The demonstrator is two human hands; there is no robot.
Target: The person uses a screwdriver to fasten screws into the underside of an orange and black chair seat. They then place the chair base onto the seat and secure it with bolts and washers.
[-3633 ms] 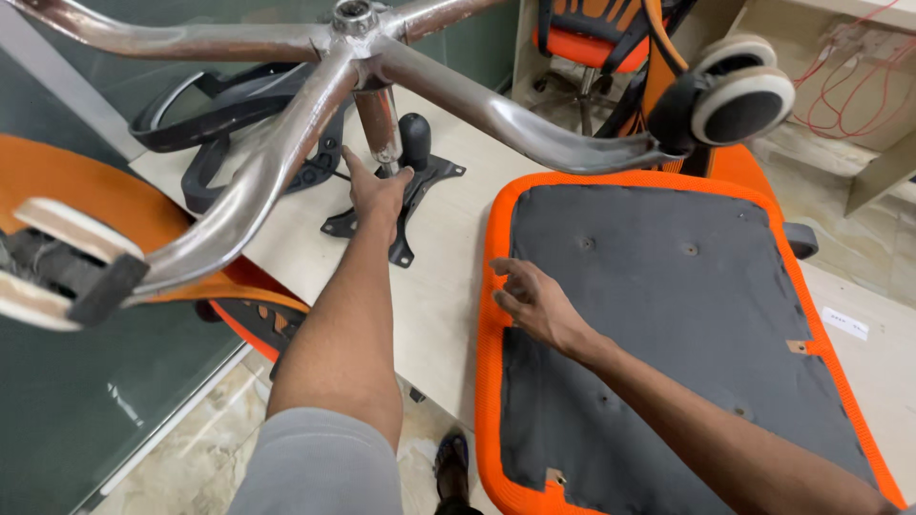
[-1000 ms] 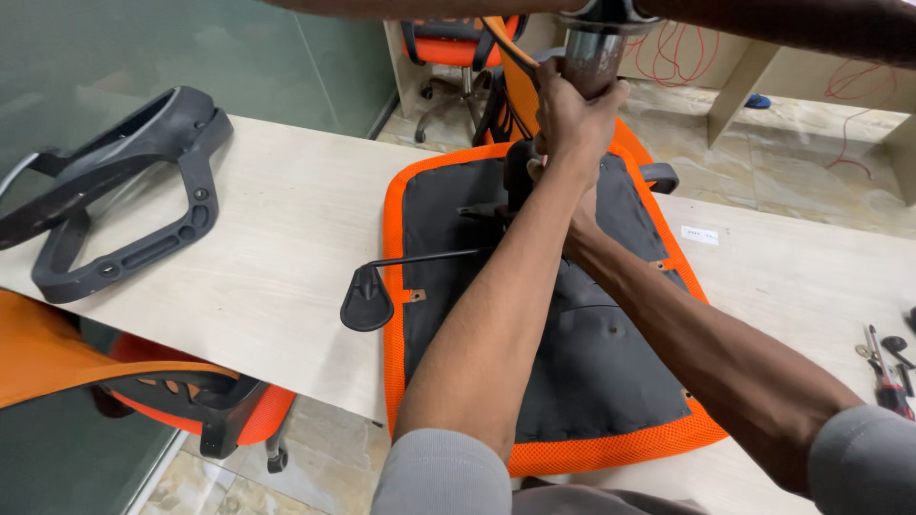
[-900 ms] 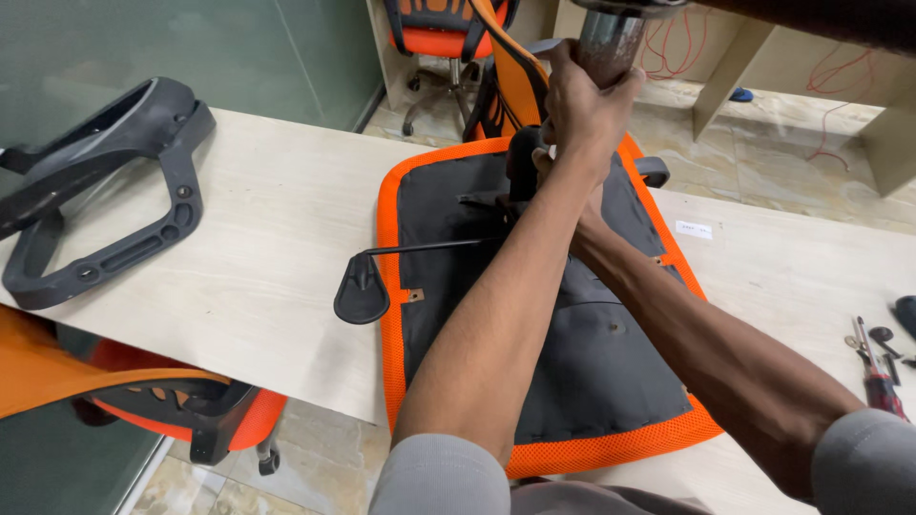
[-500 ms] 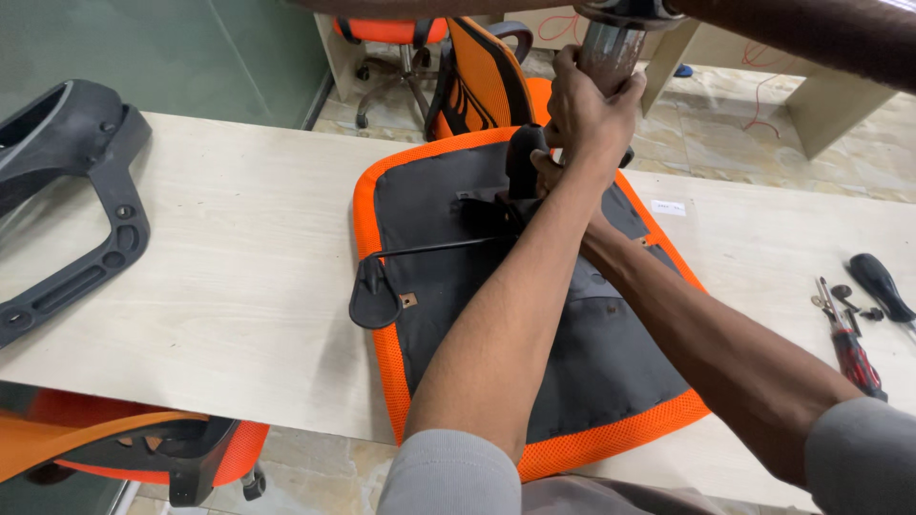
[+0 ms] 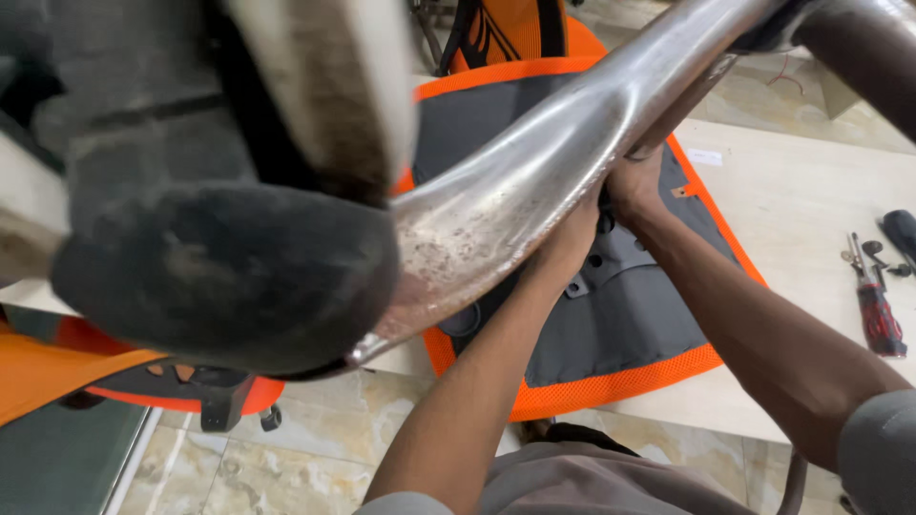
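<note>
A polished, scuffed chrome base arm [image 5: 534, 181] ends in a dusty black caster [image 5: 229, 267] close to the camera. Behind it, the left hand [image 5: 572, 224] and right hand [image 5: 634, 186] reach up; their grip cannot be told. Below lies an orange-edged grey seat underside [image 5: 649, 324] on a pale laminate table [image 5: 801, 219]. The floor [image 5: 315, 448] is marble tile.

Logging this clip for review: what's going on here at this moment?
A person has both hands, the left hand and right hand, up under a chrome chair base, over an upturned orange-edged seat lying on the table. A dusty caster wheel fills the near view. A red-handled screwdriver lies to the right.
</note>
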